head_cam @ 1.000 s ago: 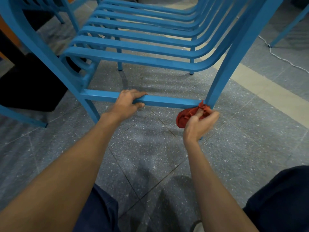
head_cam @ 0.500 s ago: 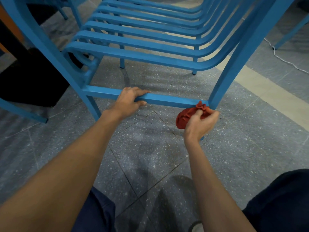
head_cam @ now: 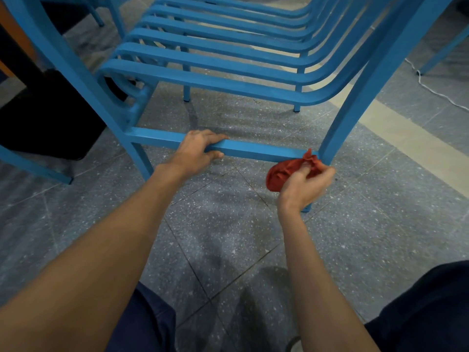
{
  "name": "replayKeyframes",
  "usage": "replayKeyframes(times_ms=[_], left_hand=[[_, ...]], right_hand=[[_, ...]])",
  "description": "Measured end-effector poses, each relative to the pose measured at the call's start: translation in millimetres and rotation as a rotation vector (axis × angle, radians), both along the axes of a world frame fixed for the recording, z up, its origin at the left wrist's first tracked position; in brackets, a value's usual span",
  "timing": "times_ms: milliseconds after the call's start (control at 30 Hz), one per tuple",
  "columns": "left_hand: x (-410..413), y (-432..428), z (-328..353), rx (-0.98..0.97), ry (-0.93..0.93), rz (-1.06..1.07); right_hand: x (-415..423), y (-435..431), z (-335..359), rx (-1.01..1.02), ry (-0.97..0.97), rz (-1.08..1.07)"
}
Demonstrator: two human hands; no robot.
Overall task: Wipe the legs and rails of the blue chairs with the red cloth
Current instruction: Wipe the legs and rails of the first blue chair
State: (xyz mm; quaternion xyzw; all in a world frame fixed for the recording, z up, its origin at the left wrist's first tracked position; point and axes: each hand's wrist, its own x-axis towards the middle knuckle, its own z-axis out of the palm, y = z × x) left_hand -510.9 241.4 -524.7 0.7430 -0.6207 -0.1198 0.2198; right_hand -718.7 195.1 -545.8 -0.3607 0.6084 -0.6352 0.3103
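Blue chair (head_cam: 215, 81) stands on the grey speckled floor (head_cam: 228, 224), seen low & close. Its seat slats (head_cam: 228, 56) run away fwd above the near lower rail (head_cam: 261, 151). Rail runs horiz. btwn the near left leg (head_cam: 71, 69) & near right leg (head_cam: 360, 105), a little above the floor.

Left hand (head_cam: 196, 153): grips the rail approx mid-length, slightly left of centre. Fingers are curled over the top & far side, thumb tucked under the near edge. Forearm comes in from the lower left.

Right hand (head_cam: 303, 188): fingers curled, pinching the red cloth (head_cam: 284, 172), which is bunched into a wad. Cloth sits at the rail's right end, in the corner where rail meets right leg. Its upper folds touch the rail; the rest bulges out left of the hand. Hand is just below the rail, in front of the leg's lower part, w/ the leg's foot showing just beneath the wrist.

Elsewhere: black boxy item (head_cam: 50, 118) on the floor at left, behind the left leg; can't tell what it is. Second blue frame (head_cam: 33, 165) at the left edge, another blue leg (head_cam: 444, 54) at upper right. White cable (head_cam: 429, 88) trails over the floor at right, near a pale beige strip (head_cam: 406, 146) of flooring. Dark navy trousers (head_cam: 418, 313) fill the lower corners.
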Motion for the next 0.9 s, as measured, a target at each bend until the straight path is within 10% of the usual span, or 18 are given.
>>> replayKeyframes(times_ms=[900], left_hand=[[56.4,35.3,27.4,0.097,-0.211,0.056]], right_hand=[[79.0,39.9,12.8,0.102,-0.106,0.192]])
